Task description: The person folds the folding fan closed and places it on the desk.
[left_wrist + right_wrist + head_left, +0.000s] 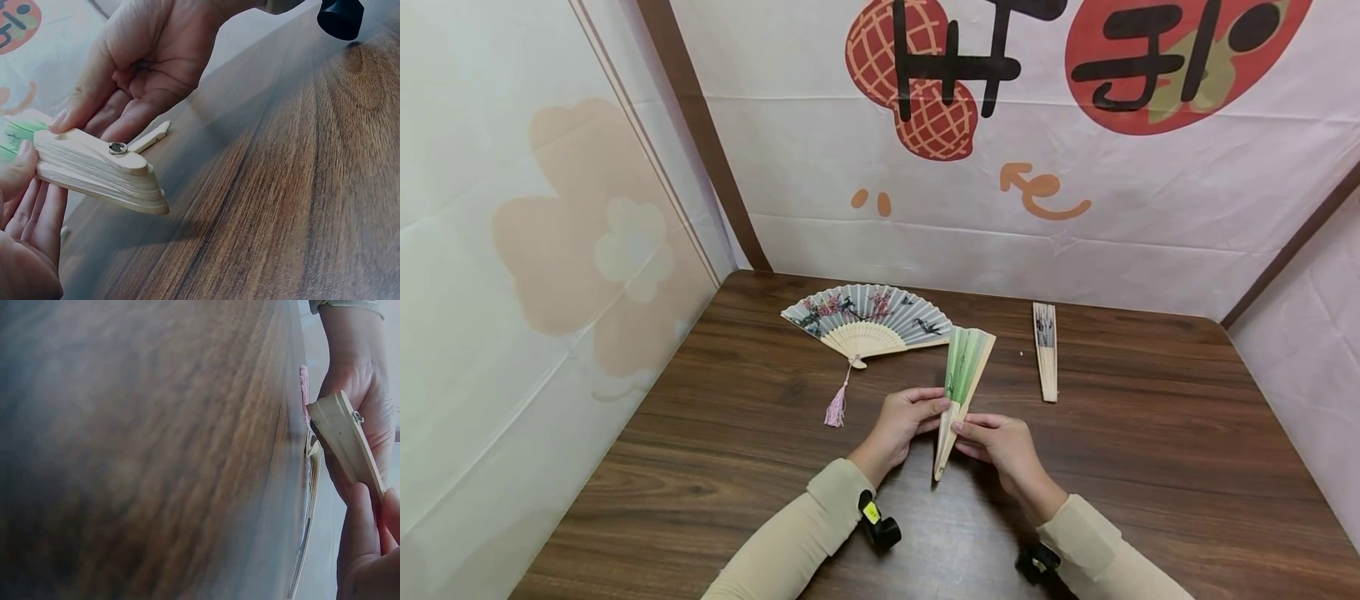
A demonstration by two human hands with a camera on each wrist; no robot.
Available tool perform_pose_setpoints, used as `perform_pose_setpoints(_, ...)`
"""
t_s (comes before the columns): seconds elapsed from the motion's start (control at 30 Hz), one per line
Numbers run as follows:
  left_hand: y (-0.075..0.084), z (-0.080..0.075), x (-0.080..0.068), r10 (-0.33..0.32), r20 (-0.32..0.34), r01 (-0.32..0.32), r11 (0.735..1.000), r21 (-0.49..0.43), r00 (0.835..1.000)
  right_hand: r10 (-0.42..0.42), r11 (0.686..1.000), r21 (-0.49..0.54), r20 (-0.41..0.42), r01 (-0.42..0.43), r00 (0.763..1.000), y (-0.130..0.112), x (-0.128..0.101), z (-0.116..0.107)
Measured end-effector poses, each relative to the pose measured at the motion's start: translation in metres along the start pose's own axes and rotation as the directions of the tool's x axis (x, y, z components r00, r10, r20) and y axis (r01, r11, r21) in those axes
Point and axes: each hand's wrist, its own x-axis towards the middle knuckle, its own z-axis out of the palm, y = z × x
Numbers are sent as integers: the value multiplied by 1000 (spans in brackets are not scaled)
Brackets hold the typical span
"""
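Observation:
A green folding fan [964,367], slightly spread, is held above the table between both hands, its pale ribs meeting at the lower end. My left hand [901,423] pinches it from the left at the base of the green leaf. Lower down, my right hand [1006,450] pinches the wooden ribs from the right. In the left wrist view a metal rivet [117,148] shows at the ribs' end, with the ribs stacked close together. The right wrist view shows the ribs [347,434] edge-on between the fingers.
A grey fan [880,312] with pink blossoms lies spread behind the hands, its pink tassel [836,407] toward the front left. To the right lies a folded grey fan [1046,354]. Printed cloth [820,242] hangs behind the wooden table [722,450].

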Motion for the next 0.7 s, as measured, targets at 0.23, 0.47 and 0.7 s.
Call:
perform_pose_setpoints(0.23, 0, 0, 0, -15, -15, 15, 1000, -4, 1000, 1, 1000, 11, 8, -2, 1000, -2, -2, 0)
perform_pose_setpoints(0.47, -1, 1, 1, -35, -14, 35, 999, -17, 999, 4, 1000, 21, 23, -5, 1000, 0, 0, -1)
perform_pose_setpoints(0.7, 2, 3, -1, -41, 15, 41, 999, 4, 999, 18, 999, 26, 23, -19, 1000, -2, 1, -2)
